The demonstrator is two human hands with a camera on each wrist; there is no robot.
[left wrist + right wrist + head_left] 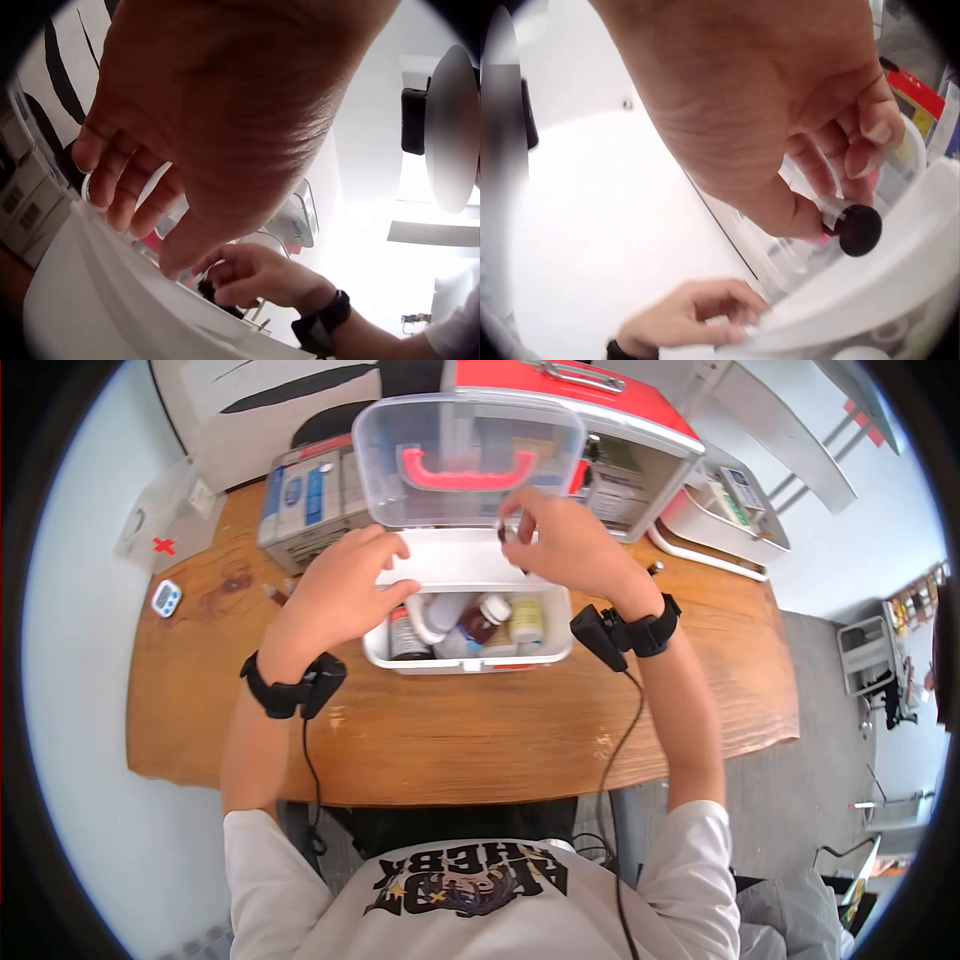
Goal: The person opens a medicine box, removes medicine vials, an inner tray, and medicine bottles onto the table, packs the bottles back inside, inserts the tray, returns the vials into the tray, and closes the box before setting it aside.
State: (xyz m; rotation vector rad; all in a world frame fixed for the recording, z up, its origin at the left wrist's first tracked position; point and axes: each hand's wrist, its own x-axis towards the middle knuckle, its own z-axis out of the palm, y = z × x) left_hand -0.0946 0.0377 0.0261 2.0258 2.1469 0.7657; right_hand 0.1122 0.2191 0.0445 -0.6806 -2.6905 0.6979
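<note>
A white first-aid box [470,666] stands on the table with its clear lid [465,435] raised at the back. Several bottles lie inside, among them a brown bottle with a white cap [484,618] and a yellowish bottle [526,620]. A white tray [450,558] spans the rear of the box. Above its right end my right hand [575,545] pinches a small black-capped vial [857,229] between thumb and fingers. My left hand [335,590] is at the tray's left end, fingers loosely bent and thumb tip close to the rim.
Behind the box on the left are stacked cartons [310,500]. A red-topped cabinet [640,405] stands behind on the right, beside a white bin [730,520] of boxes. A small timer [166,598] and a clear case with a red cross [170,520] are at the table's left.
</note>
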